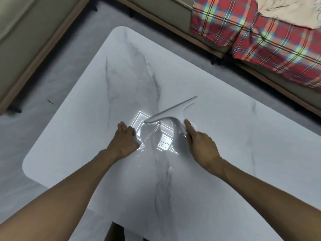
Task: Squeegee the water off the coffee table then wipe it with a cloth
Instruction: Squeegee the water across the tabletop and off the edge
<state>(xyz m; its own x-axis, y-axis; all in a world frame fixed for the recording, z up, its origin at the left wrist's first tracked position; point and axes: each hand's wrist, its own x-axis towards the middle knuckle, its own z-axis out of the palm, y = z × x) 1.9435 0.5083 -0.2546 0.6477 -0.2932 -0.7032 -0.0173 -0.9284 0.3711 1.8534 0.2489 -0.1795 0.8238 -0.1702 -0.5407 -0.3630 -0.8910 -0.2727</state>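
View from your head, looking down. At far left a beige sofa point(15, 40) borders a strip of grey floor point(57, 80). Next comes the white marbled worktop point(73, 136). Its rounded left corners sit beside that floor strip, so water pushed past the left edge would have open room to fall.

Your left hand point(124, 138) rests on the worktop just left of the puddle. Its grip holds nothing and is likely bracing you as you lean in; blur hides how the fingers lie.

The water point(156, 141) pools mid-worktop, mirroring a ceiling light. The squeegee point(173, 111) appears set blade-down at the puddle's far side, slanting up to the right, so a pull would sweep water towards you.

Your right hand point(201, 145) has its grip wrapped round the handle, with the forefinger stretched forward, probably for downward pressure. Rightward the worktop runs on broad, giving the blade room to travel.

Beyond its far right edge a second sofa carries a red plaid blanket point(260, 40) and cream fabric point(286, 11) — whether that is your cloth cannot be told.
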